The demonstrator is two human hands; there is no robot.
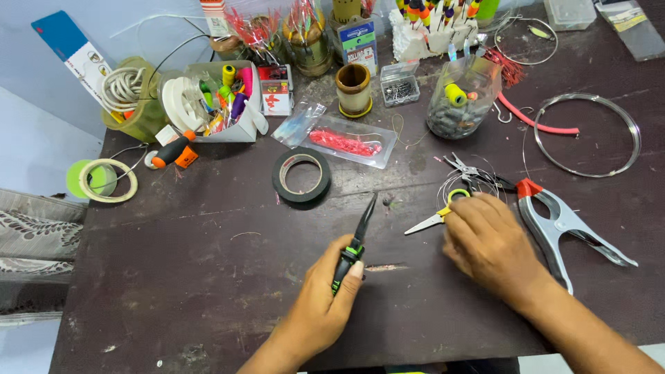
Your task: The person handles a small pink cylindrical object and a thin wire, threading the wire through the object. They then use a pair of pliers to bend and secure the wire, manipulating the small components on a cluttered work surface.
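The pliers (355, 239) are gripped in the left hand (325, 305), tip raised above the counter (208, 277). The right hand (488, 242) is curled over the scissors (433, 218). Nearby wire (478, 181) could be snagged by either tool.

Bare forearms — no sleeves, no rings

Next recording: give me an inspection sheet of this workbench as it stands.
Surface: dark table, scuffed.
Job's things: needle-nose pliers in left hand; right hand on small scissors beside thin wire coil.
Clutter: black tape roll, spring clamp, jar of weights, box of floats.
Grippers: left fingers closed on pliers; right curled over scissors.
Cables: wire hoop.
Surroundings: patterned fabric at left.
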